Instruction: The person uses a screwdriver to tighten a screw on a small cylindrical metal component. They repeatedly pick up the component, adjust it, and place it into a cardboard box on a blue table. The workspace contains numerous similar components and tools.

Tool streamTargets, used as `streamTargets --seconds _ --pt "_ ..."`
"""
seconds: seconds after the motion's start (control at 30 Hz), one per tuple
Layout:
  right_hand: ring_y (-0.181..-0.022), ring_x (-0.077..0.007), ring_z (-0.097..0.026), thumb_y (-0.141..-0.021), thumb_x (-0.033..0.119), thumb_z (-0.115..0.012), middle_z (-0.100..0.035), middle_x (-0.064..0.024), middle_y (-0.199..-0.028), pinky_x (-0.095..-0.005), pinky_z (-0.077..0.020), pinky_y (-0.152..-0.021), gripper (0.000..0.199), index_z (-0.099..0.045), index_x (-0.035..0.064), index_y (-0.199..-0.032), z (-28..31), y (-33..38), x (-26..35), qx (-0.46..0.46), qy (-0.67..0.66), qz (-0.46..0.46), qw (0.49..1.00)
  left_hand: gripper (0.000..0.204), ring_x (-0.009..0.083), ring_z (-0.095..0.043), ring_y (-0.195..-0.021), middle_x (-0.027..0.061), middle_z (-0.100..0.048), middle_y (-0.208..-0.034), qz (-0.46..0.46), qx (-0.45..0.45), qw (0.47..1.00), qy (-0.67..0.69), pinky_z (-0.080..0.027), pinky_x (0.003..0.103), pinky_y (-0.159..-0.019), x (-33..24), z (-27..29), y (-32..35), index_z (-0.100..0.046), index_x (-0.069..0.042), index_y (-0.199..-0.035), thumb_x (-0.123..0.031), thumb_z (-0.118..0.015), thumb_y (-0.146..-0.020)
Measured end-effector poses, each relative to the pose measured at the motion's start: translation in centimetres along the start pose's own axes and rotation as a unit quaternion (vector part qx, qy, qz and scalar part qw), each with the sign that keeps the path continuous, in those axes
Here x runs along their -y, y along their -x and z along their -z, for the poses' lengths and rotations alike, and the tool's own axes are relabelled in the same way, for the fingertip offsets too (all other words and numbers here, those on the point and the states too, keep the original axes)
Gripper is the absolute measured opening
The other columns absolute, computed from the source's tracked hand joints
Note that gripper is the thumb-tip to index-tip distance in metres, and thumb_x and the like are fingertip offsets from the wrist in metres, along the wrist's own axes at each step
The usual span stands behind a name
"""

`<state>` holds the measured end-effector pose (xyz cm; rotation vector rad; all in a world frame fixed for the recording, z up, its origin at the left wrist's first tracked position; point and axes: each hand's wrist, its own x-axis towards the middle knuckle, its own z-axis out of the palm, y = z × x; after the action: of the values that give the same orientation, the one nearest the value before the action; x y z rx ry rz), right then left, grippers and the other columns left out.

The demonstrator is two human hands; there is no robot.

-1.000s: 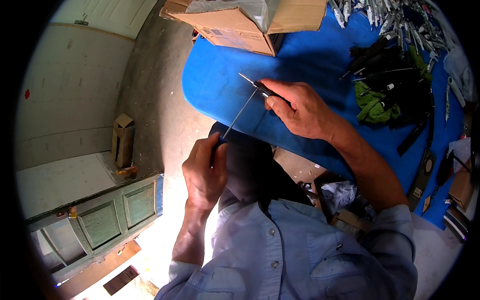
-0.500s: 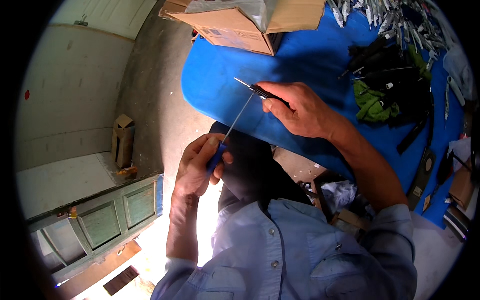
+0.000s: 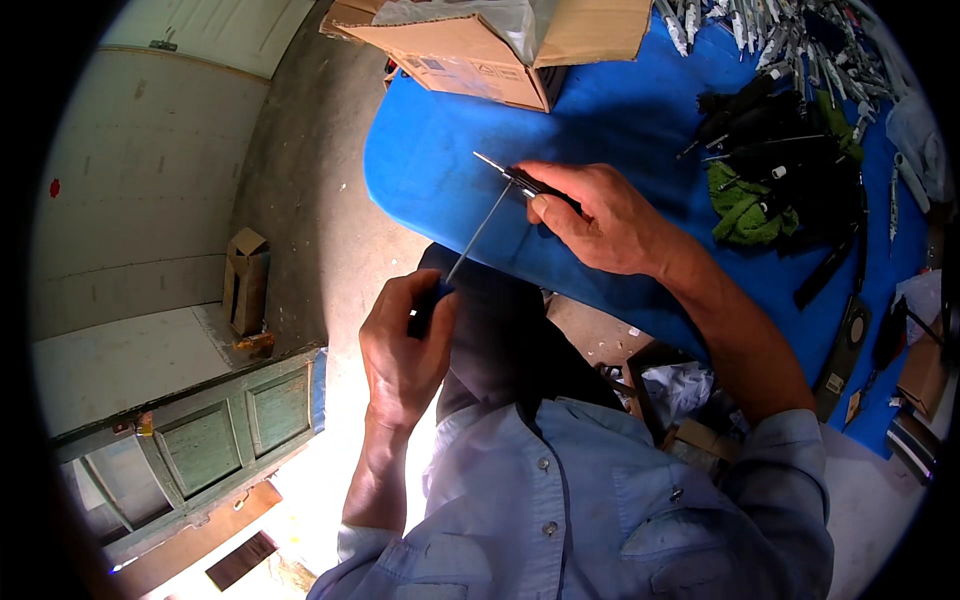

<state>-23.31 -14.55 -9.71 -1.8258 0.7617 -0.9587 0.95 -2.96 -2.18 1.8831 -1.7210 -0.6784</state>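
My left hand (image 3: 405,350) is wrapped round the dark blue handle of a screwdriver (image 3: 480,233), held low over my lap. The screwdriver's thin shaft slants up and right, and its tip meets a slim black tool (image 3: 548,190) near that tool's front end. My right hand (image 3: 605,225) grips this tool between thumb and fingers above the edge of the blue-covered table (image 3: 425,150). A narrow metal rod sticks out of the tool toward the upper left. The exact contact point is too small to make out.
An open cardboard box (image 3: 470,65) stands on the table's far side. At the right lie a heap of slim silver-and-white pieces (image 3: 770,35), a pile of black items (image 3: 765,150) and a green cloth (image 3: 735,210). A small carton (image 3: 247,285) stands on the left.
My left hand has turned round the screwdriver handle, its back now facing up and the handle mostly covered. My right hand and the black tool have barely shifted.
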Motion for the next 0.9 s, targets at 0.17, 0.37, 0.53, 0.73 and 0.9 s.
streamTargets --seconds 0.17,0.37,0.53,0.73,0.9 --pt "-0.075 -0.0236 -0.071 -0.099 0.007 -0.056 -0.074 -0.0179 -0.090 -0.0337 -0.0567 -0.072 0.039 -0.058 -0.0098 -0.134 0.0 0.0 0.0 -0.004 0.020 0.006 1.000 0.021 0.0275 -0.074 -0.086 0.0166 -0.074 -0.099 -0.079 -0.027 0.995 -0.061 -0.058 0.034 -0.073 0.7 -0.4 -0.1 -0.068 0.001 -0.115 -0.007 -0.071 -0.096" --pt "-0.075 -0.0249 -0.070 -0.099 0.007 -0.056 -0.074 -0.0169 -0.089 -0.0344 -0.0562 -0.072 0.039 -0.059 -0.0097 -0.134 -0.2 0.2 -0.5 -0.013 0.026 0.029 0.999 0.029 0.0092 -0.059 -0.057 0.0101 -0.070 -0.081 0.141 0.112 0.954 0.240 -0.047 0.024 -0.049 0.5 0.8 -1.3 -0.068 0.007 -0.115 -0.020 -0.060 -0.106" --pt "-0.075 -0.0251 -0.069 -0.099 0.006 -0.056 -0.072 -0.0157 -0.088 -0.0350 -0.0554 -0.071 0.037 -0.060 -0.0096 -0.132 -0.1 0.0 -0.2 0.011 0.002 0.019 1.000 0.035 0.0060 -0.053 -0.045 0.0095 -0.067 -0.074 0.242 0.186 0.848 0.434 -0.038 0.017 -0.035 2.6 1.5 -2.5 -0.063 0.007 -0.118 -0.025 -0.058 -0.108" --pt "-0.074 -0.0416 -0.067 -0.094 0.011 -0.057 -0.067 -0.0246 -0.083 -0.0452 -0.0527 -0.067 0.033 -0.062 -0.0099 -0.120 -0.6 -0.1 -0.5 -0.029 0.000 0.043 0.999 0.035 0.0074 -0.056 -0.049 0.0107 -0.069 -0.079 0.239 0.182 0.854 0.424 -0.041 0.019 -0.037 2.5 1.0 -2.4 -0.060 0.006 -0.120 -0.024 -0.065 -0.103" --pt "-0.074 -0.0245 -0.069 -0.099 0.008 -0.056 -0.073 -0.0159 -0.088 -0.0353 -0.0553 -0.070 0.038 -0.059 -0.0103 -0.132 0.0 0.0 -0.2 0.010 -0.002 0.015 1.000 0.036 0.0088 -0.062 -0.065 0.0100 -0.070 -0.089 0.156 0.133 0.946 0.250 -0.048 0.022 -0.050 1.0 0.8 -1.7 -0.060 0.006 -0.118 -0.011 -0.076 -0.091"
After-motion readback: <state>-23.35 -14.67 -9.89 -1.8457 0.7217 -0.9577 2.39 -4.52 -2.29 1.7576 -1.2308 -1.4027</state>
